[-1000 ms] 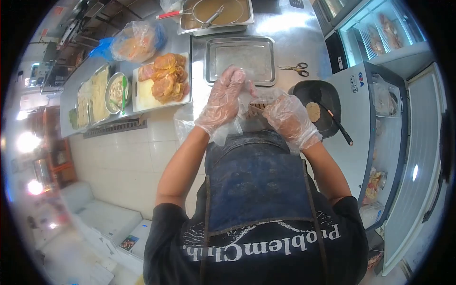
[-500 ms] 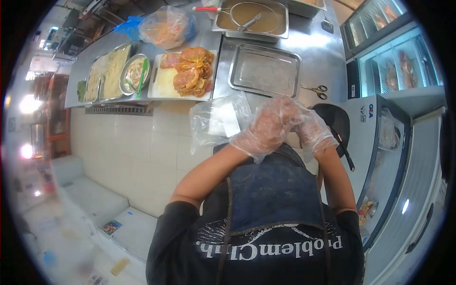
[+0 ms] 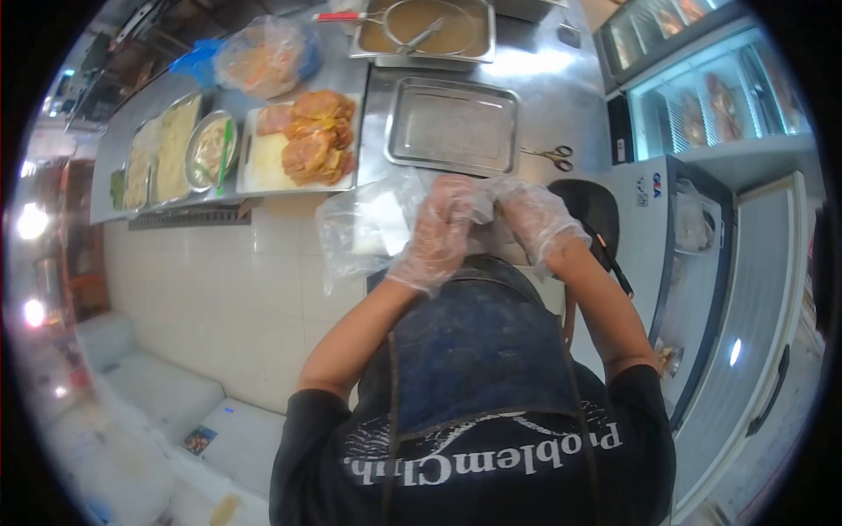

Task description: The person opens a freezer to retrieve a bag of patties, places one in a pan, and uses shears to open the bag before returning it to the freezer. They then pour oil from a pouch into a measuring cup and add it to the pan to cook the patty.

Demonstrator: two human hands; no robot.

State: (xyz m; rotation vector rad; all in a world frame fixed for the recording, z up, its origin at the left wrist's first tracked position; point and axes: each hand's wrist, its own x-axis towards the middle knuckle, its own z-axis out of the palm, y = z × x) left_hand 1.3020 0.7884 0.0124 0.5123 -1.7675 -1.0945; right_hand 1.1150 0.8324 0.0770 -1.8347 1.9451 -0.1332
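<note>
Both my hands wear thin clear plastic gloves and are raised close together in front of my apron (image 3: 482,351). My left hand (image 3: 443,223) is closed, its fingers bent towards the right one. Loose clear film bunches between them at the fingertips. My right hand (image 3: 535,213) is curled in against it, its glove wrinkled up to the wrist; I cannot tell what the fingers pinch. A clear plastic bag (image 3: 338,241) with a white packet inside lies beside my left hand. Beyond the hands is a shallow metal tray (image 3: 452,127), with scissors (image 3: 551,156) to its right.
Marinated raw meat (image 3: 320,140) is piled on a white cutting board (image 3: 263,167). Left of it stand a bowl (image 3: 210,153) with a green-handled utensil and trays of pale food (image 3: 171,153). A deep pan (image 3: 482,44) of brownish liquid holds a strainer. A lit fridge (image 3: 702,105) is at right.
My hands have drawn slightly apart, the left one turning more upright, with film showing between them. The whole view has shifted, so the table things appear further left and slightly higher.
</note>
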